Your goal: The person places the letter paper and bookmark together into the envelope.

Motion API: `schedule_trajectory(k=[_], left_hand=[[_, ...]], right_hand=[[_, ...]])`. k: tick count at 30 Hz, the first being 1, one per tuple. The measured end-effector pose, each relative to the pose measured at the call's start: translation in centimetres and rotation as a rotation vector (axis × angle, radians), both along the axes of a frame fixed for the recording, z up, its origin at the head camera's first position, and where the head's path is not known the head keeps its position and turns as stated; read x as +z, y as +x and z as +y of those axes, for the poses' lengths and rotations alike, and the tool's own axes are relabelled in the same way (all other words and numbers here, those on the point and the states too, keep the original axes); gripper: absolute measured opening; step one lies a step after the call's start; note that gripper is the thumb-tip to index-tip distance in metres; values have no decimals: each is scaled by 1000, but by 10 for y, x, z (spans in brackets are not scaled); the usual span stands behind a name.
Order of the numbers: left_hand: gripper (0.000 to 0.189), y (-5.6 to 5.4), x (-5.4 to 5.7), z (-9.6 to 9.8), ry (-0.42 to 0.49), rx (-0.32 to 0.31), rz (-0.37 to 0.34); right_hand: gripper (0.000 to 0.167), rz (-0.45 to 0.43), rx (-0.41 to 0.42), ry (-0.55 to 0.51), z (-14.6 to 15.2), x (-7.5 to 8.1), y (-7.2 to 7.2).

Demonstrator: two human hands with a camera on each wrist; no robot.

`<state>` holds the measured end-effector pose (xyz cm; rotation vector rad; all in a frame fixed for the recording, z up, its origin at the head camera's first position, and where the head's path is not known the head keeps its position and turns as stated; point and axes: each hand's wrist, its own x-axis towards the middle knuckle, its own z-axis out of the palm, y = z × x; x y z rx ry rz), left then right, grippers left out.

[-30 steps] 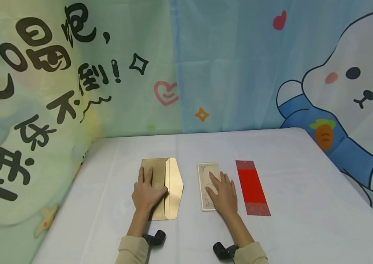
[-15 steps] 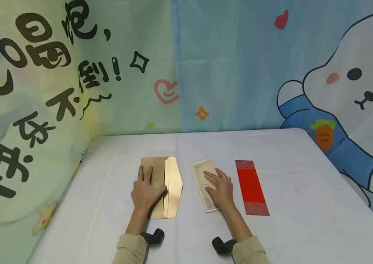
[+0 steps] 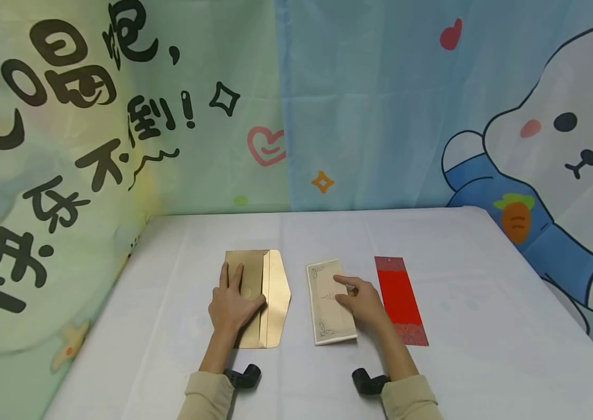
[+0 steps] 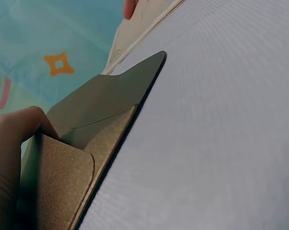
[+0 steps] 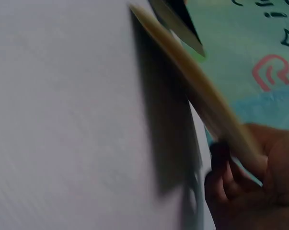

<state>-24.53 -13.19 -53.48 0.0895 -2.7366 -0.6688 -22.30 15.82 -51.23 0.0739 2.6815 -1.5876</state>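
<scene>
A gold envelope [image 3: 255, 262] lies on the table, its pointed flap opened out to the right. My left hand [image 3: 233, 306] rests on it with two fingers spread over the front. In the left wrist view the thumb [image 4: 27, 122] hooks over the edge of the front panel, and the mouth gapes. My right hand [image 3: 367, 303] pinches the right side of a cream stack of paper [image 3: 327, 315] with printed ornamental corners. In the right wrist view the stack [image 5: 202, 91] is tilted up off the cloth, with a shadow below it.
A red strip [image 3: 402, 297] with patterned ends lies to the right of the right hand. White cloth covers the table [image 3: 464, 280]. A printed curtain [image 3: 359, 105] hangs behind and at the left. Black wrist cameras [image 3: 246, 377] sit on both wrists.
The right hand has swung the cream stack's tilt and now holds it by its right side, instead of lying over it. The left hand and envelope have stayed in place.
</scene>
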Motion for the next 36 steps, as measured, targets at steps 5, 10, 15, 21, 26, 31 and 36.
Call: schedule_trajectory(k=[5, 10, 15, 21, 26, 31, 36], left_hand=[[90, 0, 0, 0, -3, -1, -11], [90, 1, 0, -1, -7, -6, -5], [91, 2, 1, 0, -5, -9, -3], [93, 1, 1, 2, -13, -15, -13], [93, 0, 0, 3, -22, -14, -15], [86, -1, -2, 3, -42, -12, -13], [85, -1, -2, 2, -42, -6, -13]], right_hand=[[55, -105, 136, -180, 13, 7, 5], [77, -163, 293, -263, 19, 3, 7], [89, -167, 369, -313, 15, -1, 7], [89, -81, 339, -363, -8, 1, 2], [92, -29, 345, -308, -33, -1, -5], [97, -13, 357, -231, -47, -8, -10], [98, -43, 351, -189, -53, -8, -10]])
